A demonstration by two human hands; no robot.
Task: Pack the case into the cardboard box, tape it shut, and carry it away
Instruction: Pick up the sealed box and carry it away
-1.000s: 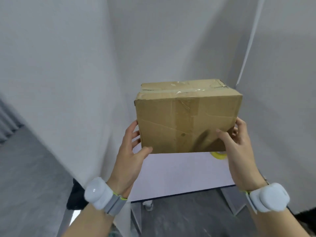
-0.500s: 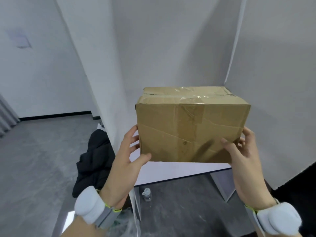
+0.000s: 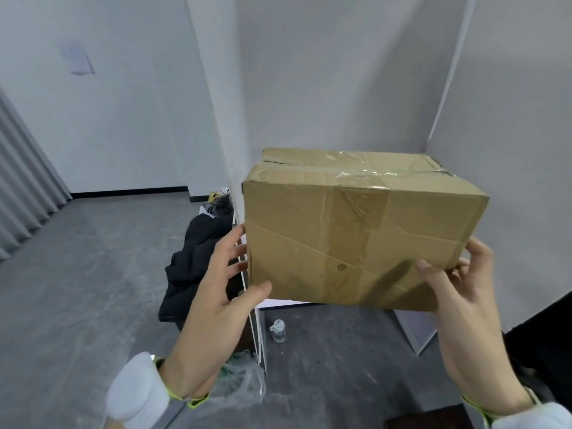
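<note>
A brown cardboard box point(image 3: 356, 239) hangs in the air in front of me, its top flaps closed under clear shiny tape. My left hand point(image 3: 216, 311) grips its lower left corner, thumb on the front face. My right hand point(image 3: 458, 308) grips the lower right corner the same way. The case is hidden inside the box, so I cannot see it.
A white partition point(image 3: 216, 119) stands just left of the box, with a white table edge point(image 3: 278, 303) below it. On the grey floor lie a black jacket point(image 3: 198, 261), a small bottle point(image 3: 278, 330) and a crumpled plastic bag point(image 3: 241, 385). Open floor lies to the left.
The box and both hands have come away from the table and off to the right of view. My view has swung left, showing the open room, the jacket and the floor.
</note>
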